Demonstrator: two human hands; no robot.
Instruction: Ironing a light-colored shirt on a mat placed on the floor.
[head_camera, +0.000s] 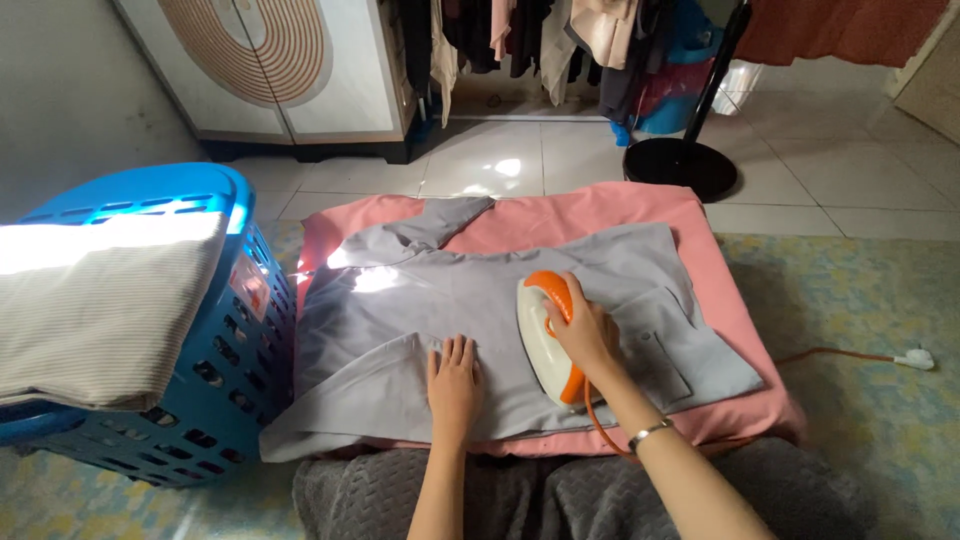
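A perforated blue plastic basket (215, 350) at left held folded ribbed beige cloth (100, 310). On the pink padded board (590, 215), a smooth grey shirt (450, 300) lay flat; the left hand (454, 385) pressed it, fingers released, while right hand (588, 335) fingers grasped the rounded white-orange iron (545, 335).

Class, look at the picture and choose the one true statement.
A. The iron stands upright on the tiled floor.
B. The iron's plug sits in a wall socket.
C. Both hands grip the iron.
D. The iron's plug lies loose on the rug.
D: the white plug lies on the rug at the end of the orange cord, while only the right hand grips the iron; the left hand lies flat on the grey shirt.
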